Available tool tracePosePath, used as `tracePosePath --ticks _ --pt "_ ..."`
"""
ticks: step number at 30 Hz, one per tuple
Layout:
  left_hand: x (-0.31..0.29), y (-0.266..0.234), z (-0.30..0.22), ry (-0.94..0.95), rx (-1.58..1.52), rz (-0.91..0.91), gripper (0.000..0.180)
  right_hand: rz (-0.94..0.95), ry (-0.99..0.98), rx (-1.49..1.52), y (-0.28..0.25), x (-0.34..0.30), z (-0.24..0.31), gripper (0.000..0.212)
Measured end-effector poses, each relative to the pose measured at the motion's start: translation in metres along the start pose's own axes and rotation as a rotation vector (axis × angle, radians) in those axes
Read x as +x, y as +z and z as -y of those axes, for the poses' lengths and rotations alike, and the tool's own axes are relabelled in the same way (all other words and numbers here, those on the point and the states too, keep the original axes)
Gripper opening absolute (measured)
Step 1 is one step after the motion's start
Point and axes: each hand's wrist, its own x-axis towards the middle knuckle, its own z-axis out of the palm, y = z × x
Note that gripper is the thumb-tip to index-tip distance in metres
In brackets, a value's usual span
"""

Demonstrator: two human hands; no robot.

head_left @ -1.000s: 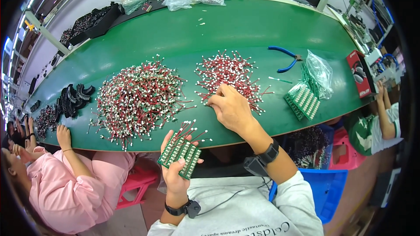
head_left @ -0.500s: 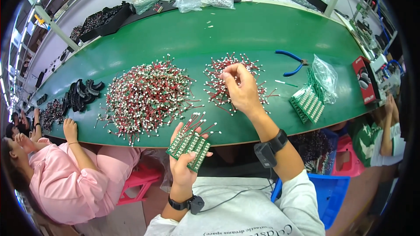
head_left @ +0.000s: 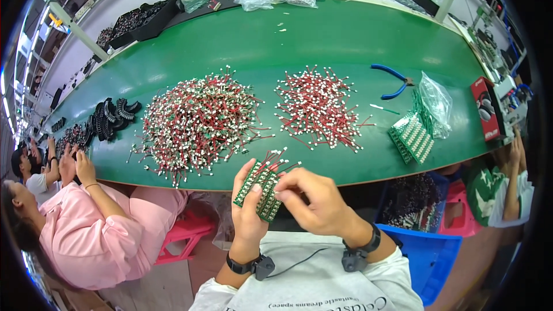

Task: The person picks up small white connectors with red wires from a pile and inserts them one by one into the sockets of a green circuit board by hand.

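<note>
My left hand [head_left: 246,227] grips a green circuit board panel [head_left: 267,196] above the table's front edge, thumb across its face. Rows of small pale parts cover the panel, and red wires with white connectors stick out at its far end. At the panel's right edge, the fingertips of my right hand [head_left: 322,203] are pinched together; whatever they hold is too small to make out. Ahead of my hands lies a small pile of red wires with white connectors [head_left: 319,109]. A larger heap of red-wired small boards [head_left: 199,124] spreads to its left.
On the right are a stack of green panels [head_left: 412,138], a clear plastic bag [head_left: 436,106], blue-handled cutters [head_left: 391,80] and a red box [head_left: 485,109]. Black curved parts [head_left: 109,118] lie left. A person in pink [head_left: 98,236] sits at my left. A blue bin [head_left: 426,259] stands at lower right.
My right hand has come back from the small wire pile to the panel's right edge. My left hand still holds the panel, slightly shifted right in view. The neighbour's hands have come together.
</note>
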Motion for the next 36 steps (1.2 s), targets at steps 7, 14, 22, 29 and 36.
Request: tracePosePath --ticks 7,14,22,29,36 --pt "-0.007 0.001 0.006 -0.008 0.114 -0.018 0.077 -0.104 -0.266 -0.008 0.012 0.023 0.002 0.012" --pt "-0.004 0.005 -0.001 -0.022 0.016 0.015 0.083 -0.196 -0.124 -0.184 0.010 -0.012 -0.010 0.009" --pt "-0.014 -0.011 0.013 0.014 0.214 0.013 0.067 -0.291 -0.209 -0.338 0.026 -0.003 -0.032 0.018" --pt "-0.016 -0.013 0.011 0.070 0.340 0.051 0.063 -0.277 -0.198 -0.372 0.028 -0.004 -0.034 0.018" --pt "-0.018 -0.009 0.010 0.045 0.313 0.072 0.061 -0.285 -0.266 -0.400 0.025 -0.004 -0.035 0.019"
